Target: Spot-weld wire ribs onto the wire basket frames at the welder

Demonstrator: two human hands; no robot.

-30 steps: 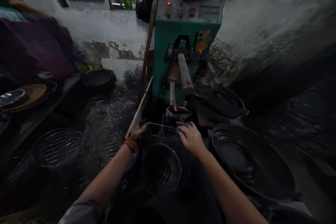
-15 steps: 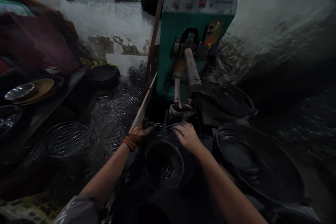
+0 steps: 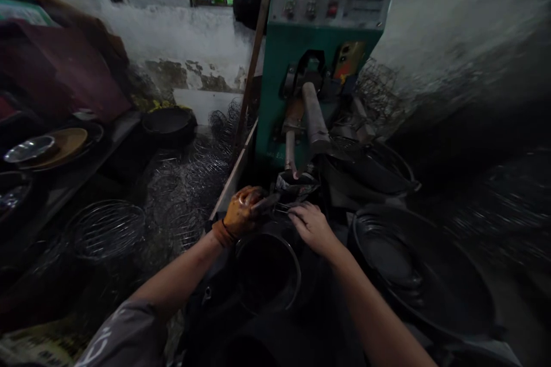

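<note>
My left hand (image 3: 246, 210), in an orange work glove with dark, stained fingertips, is closed on the left end of some thin metal wires (image 3: 282, 207). My bare right hand (image 3: 310, 225) pinches the other end, its fingertips dirty. Only a short length of wire shows between the two hands. Just below them sits a round dark bowl (image 3: 298, 281) with a thin shiny rim; its inside is too dark to make out. Beyond the hands stands a green welding machine (image 3: 275, 77), its lower metal electrode arm (image 3: 290, 152) reaching toward me.
A thick upper arm (image 3: 315, 117) juts from the machine. To the right is a wide black basin (image 3: 451, 275) holding wire rings (image 3: 394, 261). Heaped wire pieces (image 3: 172, 189) and a round wire grid (image 3: 107, 229) lie left, beside a wooden board (image 3: 236, 169).
My left hand has moved right, closer to my right hand, and its fingers have curled in. Less wire shows between them. The shiny pieces seen in the bowl earlier no longer show.
</note>
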